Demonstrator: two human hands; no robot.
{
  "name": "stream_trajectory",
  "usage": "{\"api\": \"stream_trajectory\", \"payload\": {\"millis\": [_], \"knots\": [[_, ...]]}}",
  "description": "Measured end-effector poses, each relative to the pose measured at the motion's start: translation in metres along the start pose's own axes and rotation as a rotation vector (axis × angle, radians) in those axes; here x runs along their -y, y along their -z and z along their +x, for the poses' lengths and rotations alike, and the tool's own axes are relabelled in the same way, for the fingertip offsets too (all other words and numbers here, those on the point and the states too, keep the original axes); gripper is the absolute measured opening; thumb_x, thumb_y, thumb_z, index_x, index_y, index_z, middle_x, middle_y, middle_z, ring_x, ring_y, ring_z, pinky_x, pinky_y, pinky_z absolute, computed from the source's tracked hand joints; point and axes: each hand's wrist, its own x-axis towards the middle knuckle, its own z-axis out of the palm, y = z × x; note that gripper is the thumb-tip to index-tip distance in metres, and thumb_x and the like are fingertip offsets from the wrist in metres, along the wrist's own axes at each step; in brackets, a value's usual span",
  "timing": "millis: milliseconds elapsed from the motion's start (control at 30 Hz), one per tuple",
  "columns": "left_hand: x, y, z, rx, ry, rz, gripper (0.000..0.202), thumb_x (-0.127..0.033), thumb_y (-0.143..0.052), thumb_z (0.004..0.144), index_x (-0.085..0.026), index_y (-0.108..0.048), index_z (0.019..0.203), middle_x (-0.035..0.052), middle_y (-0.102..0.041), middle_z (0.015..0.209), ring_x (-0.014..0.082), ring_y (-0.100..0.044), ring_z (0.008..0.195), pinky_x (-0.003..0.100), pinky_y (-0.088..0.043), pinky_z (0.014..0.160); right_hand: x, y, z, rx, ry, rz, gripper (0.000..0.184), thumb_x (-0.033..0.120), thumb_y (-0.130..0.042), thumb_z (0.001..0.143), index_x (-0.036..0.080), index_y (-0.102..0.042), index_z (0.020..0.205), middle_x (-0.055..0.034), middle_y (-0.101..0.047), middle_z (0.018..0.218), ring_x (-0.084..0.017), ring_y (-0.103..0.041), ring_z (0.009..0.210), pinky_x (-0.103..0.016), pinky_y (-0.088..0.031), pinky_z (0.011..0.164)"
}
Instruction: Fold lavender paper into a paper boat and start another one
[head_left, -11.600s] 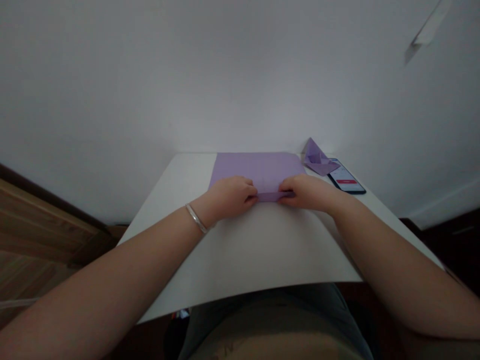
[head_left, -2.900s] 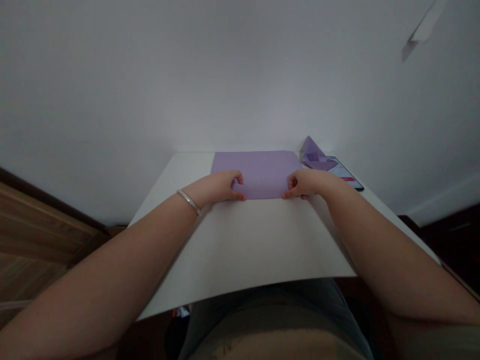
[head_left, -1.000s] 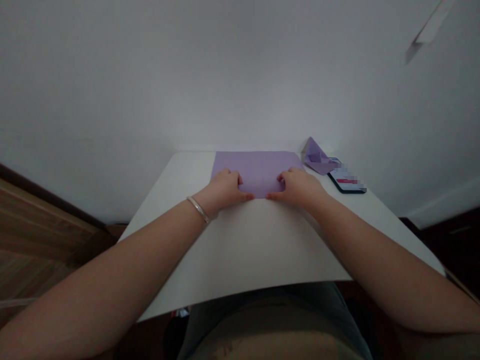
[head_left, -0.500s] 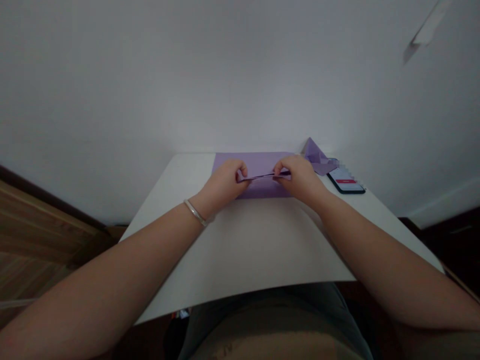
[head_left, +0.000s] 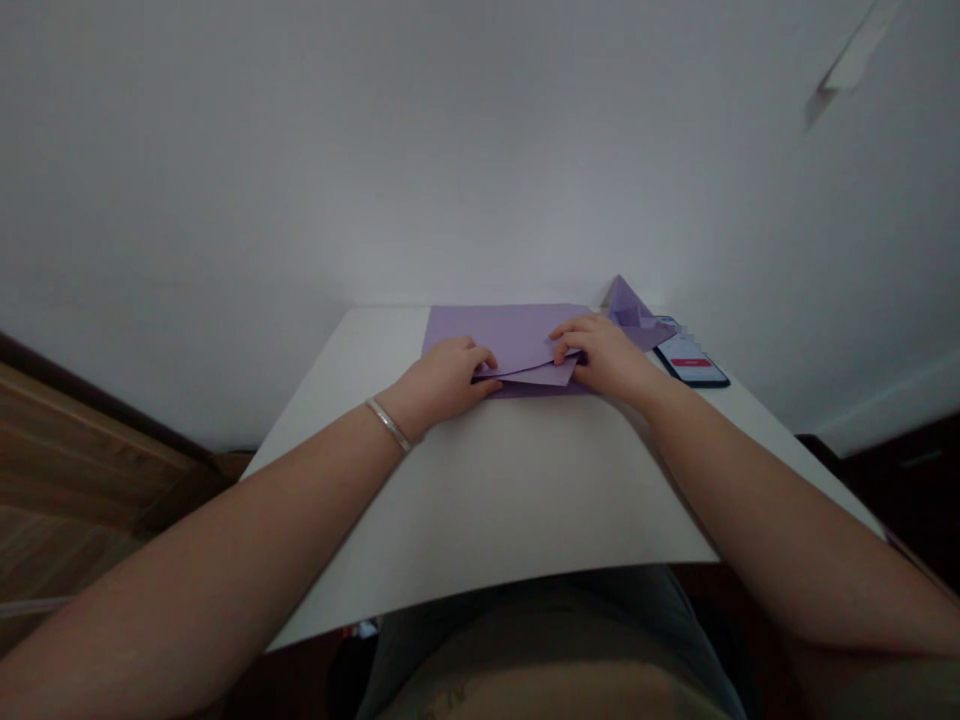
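Purple paper (head_left: pixel 502 330) lies near the back of the white table, its front part in overlapping layers with a slightly raised edge. My left hand (head_left: pixel 454 375), with a silver bangle at the wrist, pinches the left end of that edge between thumb and fingers. At the right end my right hand (head_left: pixel 596 355) grips the layers, its fingers curled on top and its thumb partly hidden at the front. A paler folded flap shows between the hands under the upper layer. To the right of my right hand stands a folded purple paper piece (head_left: pixel 634 310) with a pointed top.
A phone (head_left: pixel 694 360) with a lit screen lies at the right, partly under the folded piece. Behind the white table (head_left: pixel 525 490) rises a pale wall (head_left: pixel 480 150). Wooden furniture (head_left: pixel 75 460) stands at the far left.
The paper's raised edge has come down and toward me, and the paler flap now shows beneath it. My left hand has moved slightly nearer; my right fingers have spread over the top layer.
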Motion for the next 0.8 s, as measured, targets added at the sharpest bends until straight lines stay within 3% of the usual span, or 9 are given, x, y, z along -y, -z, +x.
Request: {"api": "stream_trajectory", "payload": {"millis": [167, 300, 533, 800], "knots": [[-0.006, 0.004, -0.001, 0.024, 0.020, 0.053, 0.036, -0.046, -0.052, 0.088, -0.018, -0.066, 0.106, 0.0086, -0.063, 0.098, 0.0209, -0.061, 0.085, 0.030, -0.047, 0.077, 0.003, 0.009, 0.000, 0.051, -0.033, -0.195, 0.025, 0.009, -0.059, 0.073, 0.022, -0.075, 0.088, -0.0064, -0.069, 0.107, -0.026, -0.056, 0.102, -0.042, -0.042, 0.090], [-0.008, 0.003, -0.001, 0.000, 0.029, 0.088, 0.032, -0.038, -0.047, 0.088, -0.018, -0.066, 0.104, 0.0085, -0.064, 0.094, 0.0219, -0.061, 0.086, 0.033, -0.047, 0.080, 0.004, 0.010, 0.000, 0.098, -0.027, -0.280, 0.026, 0.017, -0.058, 0.080, 0.021, -0.075, 0.099, -0.0074, -0.067, 0.108, -0.026, -0.055, 0.101, -0.041, -0.043, 0.088], [-0.006, 0.004, 0.001, 0.045, 0.057, 0.061, 0.031, -0.025, -0.046, 0.083, -0.018, -0.067, 0.104, 0.0074, -0.065, 0.096, 0.0195, -0.061, 0.088, 0.029, -0.046, 0.083, 0.011, 0.010, -0.004, 0.139, -0.106, -0.297, 0.027, 0.023, -0.056, 0.084, 0.022, -0.073, 0.105, -0.0102, -0.059, 0.116, -0.025, -0.057, 0.101, -0.037, -0.048, 0.084], [-0.006, 0.003, 0.002, 0.030, 0.051, 0.109, 0.028, -0.028, -0.043, 0.087, -0.017, -0.066, 0.097, 0.0088, -0.067, 0.094, 0.0223, -0.063, 0.086, 0.031, -0.046, 0.078, 0.012, 0.010, -0.004, 0.224, -0.155, -0.275, 0.037, 0.012, -0.052, 0.080, 0.025, -0.072, 0.109, -0.0064, -0.055, 0.131, -0.024, -0.060, 0.105, -0.038, -0.050, 0.091]]}}
